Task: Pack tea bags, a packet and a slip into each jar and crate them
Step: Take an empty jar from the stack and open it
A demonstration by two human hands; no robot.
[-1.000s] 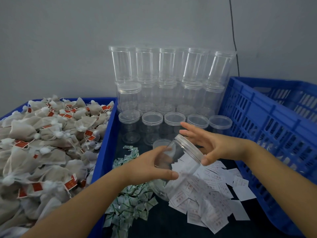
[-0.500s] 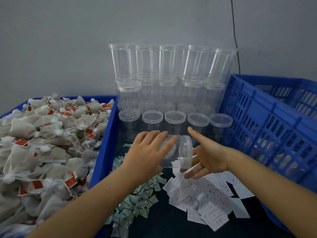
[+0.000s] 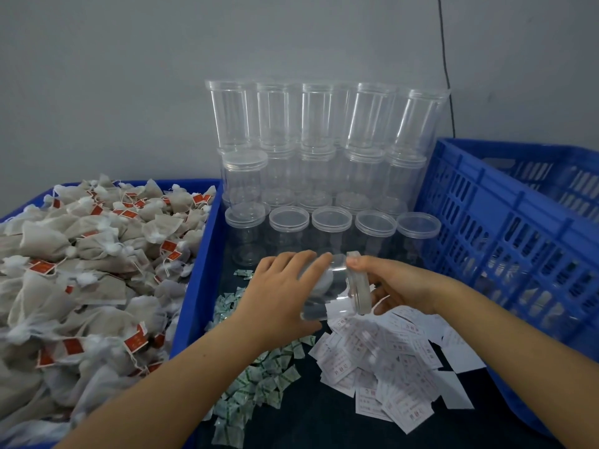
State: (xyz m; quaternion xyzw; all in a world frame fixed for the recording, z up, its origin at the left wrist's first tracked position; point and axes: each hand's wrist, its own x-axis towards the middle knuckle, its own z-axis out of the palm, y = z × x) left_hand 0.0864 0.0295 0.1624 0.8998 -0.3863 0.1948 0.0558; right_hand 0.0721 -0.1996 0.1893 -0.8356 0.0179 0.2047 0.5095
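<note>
A clear plastic jar [image 3: 330, 288] lies sideways in my hands above the dark table, lid end pointing right. My left hand [image 3: 278, 296] wraps around the jar's body from above. My right hand [image 3: 393, 283] grips the jar's clear lid [image 3: 359, 283], thumb on its top edge. Below the jar lies a heap of white paper slips [image 3: 392, 361]. Small green-and-white packets [image 3: 256, 380] are scattered in front of my left forearm. Tea bags [image 3: 87, 270] with red tags fill the blue bin on the left.
Stacked clear lidded jars [image 3: 324, 163] stand in rows at the back against the grey wall. A blue slotted crate [image 3: 505, 241] stands at the right. The blue bin's wall [image 3: 201, 273] separates the tea bags from the table.
The jar has turned from tilted upright to lying sideways. My left hand shifted on top of its body, and my right hand went from open beside the lid to gripping it.
</note>
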